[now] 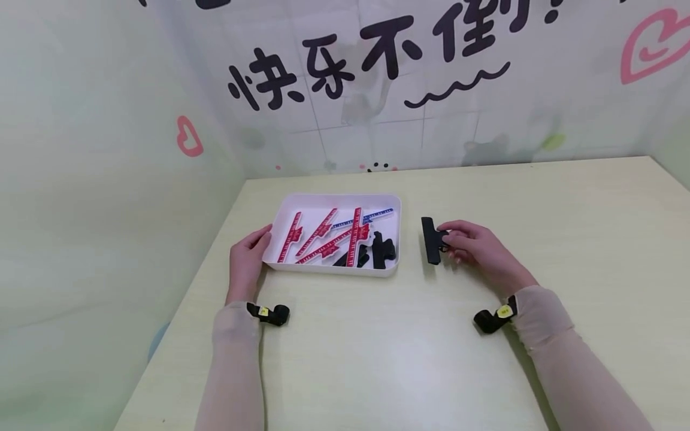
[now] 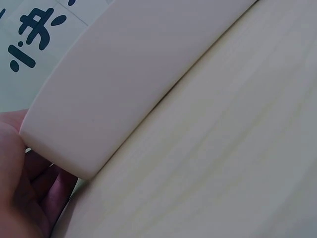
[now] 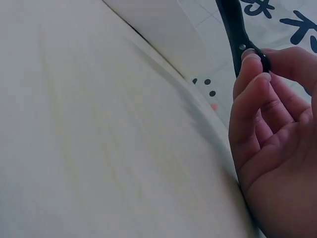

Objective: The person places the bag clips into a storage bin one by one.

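Observation:
My right hand (image 1: 477,248) pinches a black clip (image 1: 431,240) by its handle end between thumb and fingers, just right of the white tray (image 1: 323,270). In the right wrist view, the clip (image 3: 234,29) stands up from the fingertips. At the tray's left side, my left hand (image 1: 248,257) grips the rim and corner; in the left wrist view the fingers curl about the tray wall (image 2: 99,84). Inside the tray lie several red ruler-patterned clips (image 1: 354,239), a blue one (image 1: 380,214) partly covered by them, and black clips (image 1: 379,251) at the right end.
The pale tabletop (image 1: 372,347) runs back to a white printed cloth (image 1: 366,137) with black characters. Another cloth wall (image 1: 108,209) borders the left side. Each wrist carries a small black camera (image 1: 275,314).

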Available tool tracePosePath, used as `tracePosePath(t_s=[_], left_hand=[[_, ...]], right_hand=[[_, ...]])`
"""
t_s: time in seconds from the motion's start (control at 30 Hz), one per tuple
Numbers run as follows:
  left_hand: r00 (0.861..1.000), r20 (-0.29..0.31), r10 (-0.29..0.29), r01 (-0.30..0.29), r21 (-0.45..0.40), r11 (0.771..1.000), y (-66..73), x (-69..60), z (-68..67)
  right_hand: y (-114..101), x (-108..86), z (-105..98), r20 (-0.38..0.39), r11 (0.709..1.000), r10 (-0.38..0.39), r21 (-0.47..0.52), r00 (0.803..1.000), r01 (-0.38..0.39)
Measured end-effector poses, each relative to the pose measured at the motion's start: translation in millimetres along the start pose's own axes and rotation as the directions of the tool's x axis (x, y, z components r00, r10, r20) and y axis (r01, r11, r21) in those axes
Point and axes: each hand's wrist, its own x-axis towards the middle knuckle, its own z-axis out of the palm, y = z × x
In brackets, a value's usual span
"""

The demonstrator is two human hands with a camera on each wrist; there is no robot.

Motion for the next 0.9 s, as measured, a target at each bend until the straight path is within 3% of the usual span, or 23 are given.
tracePosePath(t_s=[0.5,0.9], left_hand=[[1.000,-0.002,-0.001,0.001,-0.015,1.000,0.3,0.3,0.8],[1.000,-0.002,0.014,-0.014,-0.019,1.000,-0.7,-0.4,0.5]], right_hand=[[-5.3,33.3,28.1,-0.114,0.990,-0.025,0.134,0.993,0.040],[-25.1,50.6,54.7,-0.105,0.988,-0.141,0.042,0.984,0.146]])
